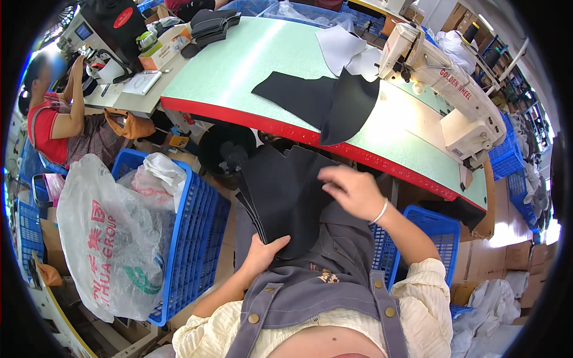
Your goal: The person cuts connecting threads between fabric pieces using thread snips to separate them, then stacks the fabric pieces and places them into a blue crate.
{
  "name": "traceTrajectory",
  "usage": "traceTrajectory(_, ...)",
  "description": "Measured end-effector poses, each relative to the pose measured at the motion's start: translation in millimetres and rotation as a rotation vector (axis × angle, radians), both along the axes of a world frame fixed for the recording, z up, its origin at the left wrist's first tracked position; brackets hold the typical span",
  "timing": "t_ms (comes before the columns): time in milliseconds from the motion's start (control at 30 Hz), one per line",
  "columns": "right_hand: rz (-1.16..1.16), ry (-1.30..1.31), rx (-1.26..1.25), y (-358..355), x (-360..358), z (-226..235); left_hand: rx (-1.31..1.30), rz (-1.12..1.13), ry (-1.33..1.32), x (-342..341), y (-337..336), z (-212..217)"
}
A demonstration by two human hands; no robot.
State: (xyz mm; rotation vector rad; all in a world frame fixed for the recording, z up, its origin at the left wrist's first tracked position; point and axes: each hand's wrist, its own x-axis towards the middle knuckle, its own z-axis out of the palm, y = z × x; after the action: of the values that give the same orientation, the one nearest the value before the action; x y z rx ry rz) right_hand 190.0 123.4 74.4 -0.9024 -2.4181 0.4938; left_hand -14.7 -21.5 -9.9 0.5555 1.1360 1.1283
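Observation:
A stack of black fabric pieces lies across my lap, its layered edges showing at the left. My left hand grips the stack's near left corner, thumb on top and fingers underneath. Over the right edge of the stack is my right hand, a bracelet at its wrist. Its fingers are apart and a little bent, with nothing visible in them. Ahead of me, cut black pieces overlap on the pale green tabletop, one hanging over the red front edge.
A white sewing machine stands on the table's right, white pieces near it. Blue crates flank me, the left one holding plastic bags. A dark bin sits under the table. At far left another person works at a bench.

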Motion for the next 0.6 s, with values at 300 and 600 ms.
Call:
traceTrajectory(300,0.027,-0.334,0.823,63.1,2.9,3.9,-0.003,-0.018,-0.006,0.3,1.2,8.2)
traceTrajectory(600,0.035,-0.292,0.896,79.2,-9.9,-10.7,0.008,-0.067,0.040,-2.3,0.1,7.9)
